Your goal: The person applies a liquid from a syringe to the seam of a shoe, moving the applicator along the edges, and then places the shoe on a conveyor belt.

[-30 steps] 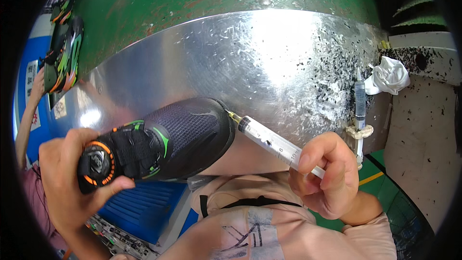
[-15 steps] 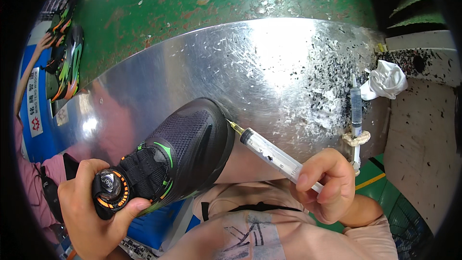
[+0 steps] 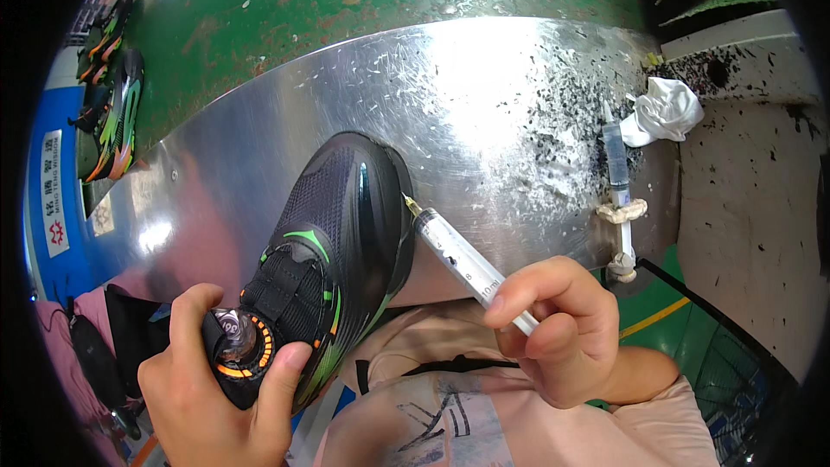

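Observation:
My left hand (image 3: 220,380) is wrapped round the ankle end of a black sneaker (image 3: 324,216) with green and orange accents. Its thumb and fingers lie either side of a round dial with an orange ring. The toe points away from me over the metal table. Between the fingertips of my right hand (image 3: 562,329) is a clear plastic syringe (image 3: 458,255). Its yellowish needle tip sits at the right side of the toe, by the sole edge; whether it touches cannot be told.
The shiny metal table (image 3: 251,138) carries black and white residue at right. A second syringe (image 3: 616,164) with a lumpy whitish wrapping and a crumpled white cloth (image 3: 666,112) lie there. More sneakers (image 3: 117,117) stand at far left, near a blue panel (image 3: 47,199) and a green surface (image 3: 346,0).
The sneaker has turned, its toe swinging farther away from me. Both hands have shifted with it, and the needle tip has followed the toe edge. A person's arm at far left has left view.

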`<state>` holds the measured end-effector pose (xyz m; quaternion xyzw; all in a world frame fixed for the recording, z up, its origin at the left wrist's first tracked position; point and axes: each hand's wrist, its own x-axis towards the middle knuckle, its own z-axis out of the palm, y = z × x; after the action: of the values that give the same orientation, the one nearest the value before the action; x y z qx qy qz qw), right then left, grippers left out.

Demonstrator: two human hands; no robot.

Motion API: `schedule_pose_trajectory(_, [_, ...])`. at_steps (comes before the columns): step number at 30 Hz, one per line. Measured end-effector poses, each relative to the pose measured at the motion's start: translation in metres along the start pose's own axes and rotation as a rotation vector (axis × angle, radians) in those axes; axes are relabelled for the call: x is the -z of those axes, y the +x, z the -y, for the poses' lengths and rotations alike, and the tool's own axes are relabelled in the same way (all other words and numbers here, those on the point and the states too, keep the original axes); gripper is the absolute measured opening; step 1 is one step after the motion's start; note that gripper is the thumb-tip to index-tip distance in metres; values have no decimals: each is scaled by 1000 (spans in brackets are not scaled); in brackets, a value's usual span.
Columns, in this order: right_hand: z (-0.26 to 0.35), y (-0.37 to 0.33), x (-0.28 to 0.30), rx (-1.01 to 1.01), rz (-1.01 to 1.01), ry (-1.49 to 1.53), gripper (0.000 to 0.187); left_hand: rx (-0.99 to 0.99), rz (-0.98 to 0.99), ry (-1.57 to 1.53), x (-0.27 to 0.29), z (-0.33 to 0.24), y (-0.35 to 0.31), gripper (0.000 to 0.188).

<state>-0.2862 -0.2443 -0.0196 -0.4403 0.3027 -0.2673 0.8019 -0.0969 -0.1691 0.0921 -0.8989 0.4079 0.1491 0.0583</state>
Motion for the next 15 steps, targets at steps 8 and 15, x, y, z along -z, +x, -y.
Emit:
schedule_pose_trajectory(8, [-14, -16, -13, 157, -11, -67, 24, 52, -63, -48, -13, -10, -14, 42])
schedule_pose_trajectory(15, [-14, -24, -19, 157, 54, -139, 35, 54, -125, -50, -19, -15, -19, 39])
